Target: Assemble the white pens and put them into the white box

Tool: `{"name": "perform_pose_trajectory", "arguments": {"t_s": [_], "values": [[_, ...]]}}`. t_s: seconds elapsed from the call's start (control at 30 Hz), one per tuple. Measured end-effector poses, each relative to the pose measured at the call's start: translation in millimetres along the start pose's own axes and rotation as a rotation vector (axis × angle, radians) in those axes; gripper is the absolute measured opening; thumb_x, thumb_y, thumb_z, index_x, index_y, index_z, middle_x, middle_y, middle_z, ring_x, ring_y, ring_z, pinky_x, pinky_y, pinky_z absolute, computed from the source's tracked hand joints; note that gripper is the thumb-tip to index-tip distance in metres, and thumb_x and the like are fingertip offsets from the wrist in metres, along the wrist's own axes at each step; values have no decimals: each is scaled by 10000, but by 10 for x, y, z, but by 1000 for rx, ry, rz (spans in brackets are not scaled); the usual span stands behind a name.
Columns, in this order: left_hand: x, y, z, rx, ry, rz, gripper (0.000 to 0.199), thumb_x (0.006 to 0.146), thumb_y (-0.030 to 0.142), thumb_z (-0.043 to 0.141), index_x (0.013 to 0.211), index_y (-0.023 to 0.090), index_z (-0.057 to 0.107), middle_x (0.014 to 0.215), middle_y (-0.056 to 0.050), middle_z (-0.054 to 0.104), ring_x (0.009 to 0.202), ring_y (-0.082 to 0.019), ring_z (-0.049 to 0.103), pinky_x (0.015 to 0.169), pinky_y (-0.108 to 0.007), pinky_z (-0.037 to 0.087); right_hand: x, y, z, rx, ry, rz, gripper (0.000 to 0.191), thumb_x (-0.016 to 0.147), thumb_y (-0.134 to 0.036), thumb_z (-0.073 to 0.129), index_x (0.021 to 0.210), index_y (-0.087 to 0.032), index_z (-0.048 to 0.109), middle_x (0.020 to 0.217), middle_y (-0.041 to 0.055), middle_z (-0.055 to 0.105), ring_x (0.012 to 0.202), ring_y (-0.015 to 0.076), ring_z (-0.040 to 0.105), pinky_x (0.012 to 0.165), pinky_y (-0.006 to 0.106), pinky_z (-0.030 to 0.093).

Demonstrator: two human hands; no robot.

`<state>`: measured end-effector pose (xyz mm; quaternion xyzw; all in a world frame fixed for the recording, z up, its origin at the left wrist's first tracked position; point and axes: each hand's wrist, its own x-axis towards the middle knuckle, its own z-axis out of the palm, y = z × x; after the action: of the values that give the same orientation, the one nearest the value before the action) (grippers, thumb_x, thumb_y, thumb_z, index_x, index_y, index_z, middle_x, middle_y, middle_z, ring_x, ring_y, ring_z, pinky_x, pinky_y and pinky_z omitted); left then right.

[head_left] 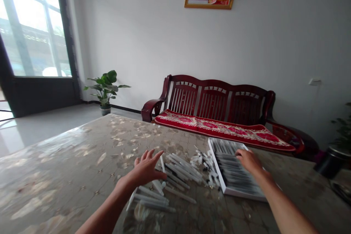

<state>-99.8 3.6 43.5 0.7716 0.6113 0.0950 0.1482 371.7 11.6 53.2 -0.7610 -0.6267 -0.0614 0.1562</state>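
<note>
My left hand (148, 167) hovers at the left edge of a loose heap of translucent white pen barrels (184, 171), fingers spread and thumb held apart, with nothing in its grasp. Some dark slim pieces lie among the barrels. Between heap and box is a scatter of small white and black pieces (203, 160), which look like pen caps or plugs. My right hand (250, 162) is over a shallow white box (218, 172) filled with rows of dark-cored, pen-like sticks (233, 175). Its fingers are curled together; whatever they may hold is hidden.
A table with a patterned cover (90, 153) bears everything. Behind it stands a dark red wooden bench (214, 98) with a red floral cushion (227, 128). A potted plant (105, 86) is at the back left, and a dark container (330, 161) stands on the right.
</note>
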Motion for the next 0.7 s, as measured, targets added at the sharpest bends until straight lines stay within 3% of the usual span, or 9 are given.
{"name": "perform_pose_trajectory", "arguments": {"t_s": [0.1, 0.17, 0.23, 0.3, 0.37, 0.47, 0.57, 0.7], "values": [[-200, -86, -97, 16, -104, -19, 1125, 547, 472, 796, 1524, 313, 262, 1620, -177, 162, 1472, -439, 57, 1071, -707, 154, -35, -37, 49, -7, 6, -16, 209, 757, -153, 596, 873, -226, 754, 907, 78, 732, 870, 235, 647, 746, 317, 443], [-347, -126, -60, 39, -153, -48, 1220, 506, 456, 819, 1540, 313, 187, 1633, -176, 36, 1470, -439, -5, 1065, -722, 123, -110, -261, 101, 16, 71, -89, 231, 780, -165, 579, 935, -211, 744, 1023, 96, 721, 963, 249, 628, 850, 345, 443], [-472, -140, 50, 62, -183, -63, 1256, 501, 465, 816, 1546, 303, 139, 1628, -171, -48, 1469, -427, -44, 1071, -717, 110, -255, -637, 187, 105, 106, -203, 269, 835, -201, 527, 1020, -203, 722, 1096, 97, 708, 1035, 252, 611, 925, 361, 437], [-545, -123, 190, 87, -190, -88, 1280, 465, 492, 824, 1544, 292, 164, 1628, -177, -21, 1470, -426, -20, 1095, -691, 82, -461, -1090, 315, 232, 28, -324, 339, 867, -233, 487, 1145, -204, 678, 1163, 89, 691, 1109, 233, 597, 978, 348, 432], [-550, -77, 316, 87, -126, -73, 1253, 479, 503, 818, 1541, 288, 189, 1629, -180, 19, 1475, -411, 19, 1124, -650, 42, -679, -1511, 469, 276, -60, -442, 450, 876, -288, 505, 1314, -216, 579, 1324, 85, 614, 1241, 226, 528, 1061, 355, 385], [-431, 26, 428, 65, -42, -12, 1222, 507, 536, 811, 1538, 265, 214, 1624, -201, 45, 1477, -399, 76, 1157, -581, 74, -895, -1912, 679, 226, -122, -431, 551, 885, -385, 529, 1411, -225, 493, 1480, 94, 472, 1390, 274, 376, 1139, 422, 300], [-217, 153, 479, 39, -23, 69, 1206, 498, 578, 815, 1526, 254, 274, 1616, -215, 98, 1469, -419, 108, 1159, -581, 93, -914, -2023, 801, 183, -158, -412, 546, 919, -426, 484, 1428, -227, 474, 1499, 96, 448, 1412, 291, 341, 1150, 455, 279], [105, 329, 561, 14, -11, 184, 1205, 487, 641, 804, 1517, 266, 305, 1610, -211, 155, 1461, -430, 155, 1151, -594, 132, -771, -1970, 834, 169, -178, -437, 484, 939, -330, 444, 1401, -202, 509, 1438, 88, 524, 1362, 278, 412, 1143, 439, 289]]}}
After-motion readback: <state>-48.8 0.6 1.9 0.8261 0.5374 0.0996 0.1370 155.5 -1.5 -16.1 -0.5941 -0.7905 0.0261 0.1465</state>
